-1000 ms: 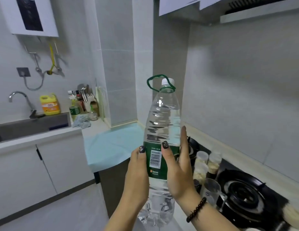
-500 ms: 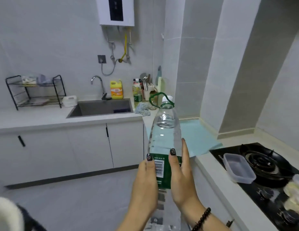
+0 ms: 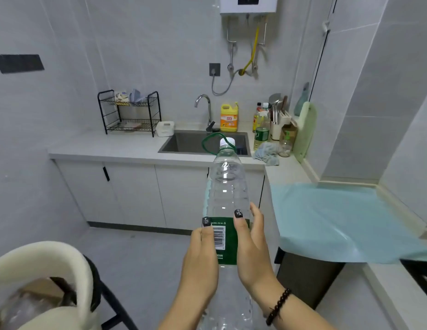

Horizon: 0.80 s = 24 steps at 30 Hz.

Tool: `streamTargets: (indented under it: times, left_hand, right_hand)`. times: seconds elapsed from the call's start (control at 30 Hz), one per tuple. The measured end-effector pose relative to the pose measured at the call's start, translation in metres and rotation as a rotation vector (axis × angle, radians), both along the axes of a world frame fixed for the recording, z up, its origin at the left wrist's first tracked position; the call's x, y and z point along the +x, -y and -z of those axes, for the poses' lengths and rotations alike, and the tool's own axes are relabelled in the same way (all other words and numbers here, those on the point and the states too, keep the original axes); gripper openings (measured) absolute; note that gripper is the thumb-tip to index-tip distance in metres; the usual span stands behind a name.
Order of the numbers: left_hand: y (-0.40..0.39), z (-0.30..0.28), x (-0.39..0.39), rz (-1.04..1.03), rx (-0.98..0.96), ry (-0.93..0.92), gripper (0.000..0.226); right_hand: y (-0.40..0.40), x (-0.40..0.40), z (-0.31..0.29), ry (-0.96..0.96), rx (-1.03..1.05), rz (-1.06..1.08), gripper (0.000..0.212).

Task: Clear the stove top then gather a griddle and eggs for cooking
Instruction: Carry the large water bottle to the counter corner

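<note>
Head view: water bottle (image 3: 228,194), long axis upright, is standing centre frame between both hands. Left hand (image 3: 201,254) and right hand (image 3: 251,244) are clasping its green label, fingers (image 3: 238,225) wrapping it. Desk (image 3: 126,146) with sink (image 3: 184,141) is lying ahead, upper centre; stove edge is showing lower right.

White counter (image 3: 117,148), black rack (image 3: 130,113), blue cloth (image 3: 267,154) (crumpled), yellow jug (image 3: 229,117)

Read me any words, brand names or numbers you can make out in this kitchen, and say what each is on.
"立白": red characters on the yellow detergent jug by the sink.
Barcode with digits on the water bottle label: too small to read.
White print on that green label: blurred.
Green can label: unreadable.
</note>
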<state>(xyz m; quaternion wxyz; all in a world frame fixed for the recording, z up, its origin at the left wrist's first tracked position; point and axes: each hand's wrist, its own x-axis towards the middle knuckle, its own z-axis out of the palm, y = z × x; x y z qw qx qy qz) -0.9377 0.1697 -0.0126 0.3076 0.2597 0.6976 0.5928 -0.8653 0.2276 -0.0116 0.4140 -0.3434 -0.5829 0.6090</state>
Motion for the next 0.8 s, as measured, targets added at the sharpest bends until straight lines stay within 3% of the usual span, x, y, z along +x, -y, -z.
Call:
streamTargets:
  times: [0.4, 0.8]
  left_hand:
    - [-0.143, -0.014, -0.101, -0.243, 0.013, -0.019, 0.038]
    - [-0.202, 0.0, -0.198, -0.45, 0.024, 0.031, 0.037]
  right_hand:
    - [-0.161, -0.119, -0.015, -0.038, 0.025, -0.287, 0.05]
    - [-0.222, -0.227, -0.008, -0.034, 0.054, -0.426, 0.048]
